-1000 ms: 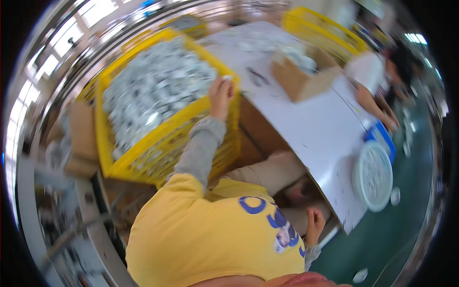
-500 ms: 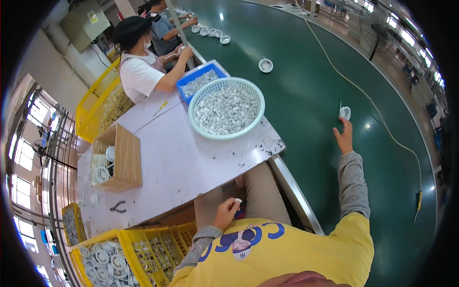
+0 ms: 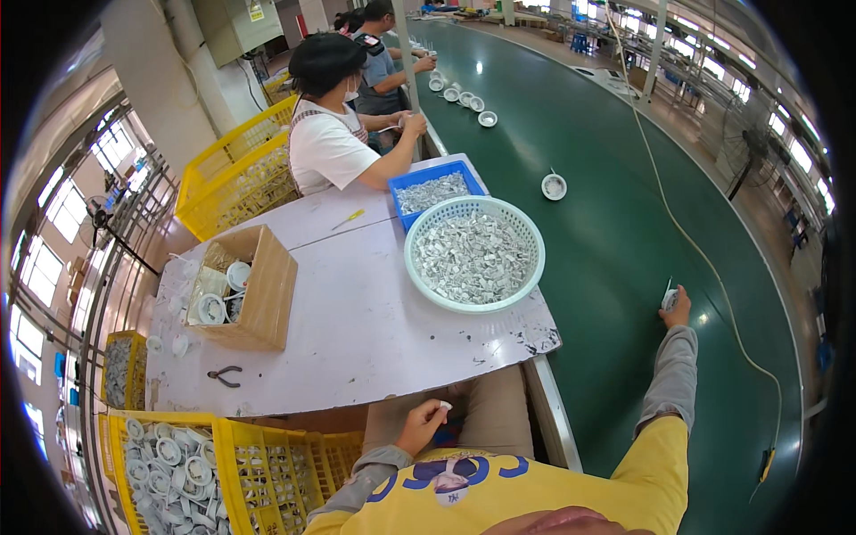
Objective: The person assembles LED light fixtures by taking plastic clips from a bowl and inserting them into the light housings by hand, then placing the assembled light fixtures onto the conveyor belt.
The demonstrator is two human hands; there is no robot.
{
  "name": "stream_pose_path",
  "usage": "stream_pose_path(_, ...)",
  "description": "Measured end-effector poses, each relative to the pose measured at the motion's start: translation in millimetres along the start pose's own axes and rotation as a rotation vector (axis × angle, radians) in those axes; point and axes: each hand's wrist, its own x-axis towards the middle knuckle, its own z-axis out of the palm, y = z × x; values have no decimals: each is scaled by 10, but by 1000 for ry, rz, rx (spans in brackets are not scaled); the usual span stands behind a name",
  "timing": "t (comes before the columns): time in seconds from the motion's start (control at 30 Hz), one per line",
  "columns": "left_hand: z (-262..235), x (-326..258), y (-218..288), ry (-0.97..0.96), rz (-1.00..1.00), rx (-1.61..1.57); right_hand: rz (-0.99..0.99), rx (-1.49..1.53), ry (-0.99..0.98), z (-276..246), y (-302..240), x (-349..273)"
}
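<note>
Stretched out over the green conveyor belt (image 3: 615, 357), my right hand (image 3: 680, 310) has its fingers closed round a white ring-shaped fitting (image 3: 669, 300) with a thin wire or stem sticking up. My left hand (image 3: 421, 428) rests above my lap, below the table edge, pinching a small white piece (image 3: 445, 406) whose kind I cannot make out. Beyond it, a pale blue-green plastic basket (image 3: 415, 275) full of small clear-and-white parts stands at the table corner. Another white round fitting (image 3: 554, 186) lies farther up the belt.
On the white table (image 3: 343, 312) are a cardboard box (image 3: 276, 294) of fittings, pliers (image 3: 225, 376), a yellow-handled tool (image 3: 349, 218) and a blue tray (image 3: 401, 207). Yellow crates (image 3: 227, 464) stand lower left. A co-worker (image 3: 330, 147) sits at the far side. A cord (image 3: 682, 227) crosses the belt.
My right hand has closed on the fitting it was reaching toward on the belt. The view has shifted, so the table and belt appear farther right and lower. My left hand still pinches its piece.
</note>
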Motion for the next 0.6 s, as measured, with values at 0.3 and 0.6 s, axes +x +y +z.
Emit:
stream_pose_path(0.3, 94, 115, -63, -68, -50, 33, -62, 983, -363, -621, -1858, -761)
stream_pose_path(0.6, 190, 77, -62, -39, 27, 90, -62, 1661, -787, -924, -2958, -1857)
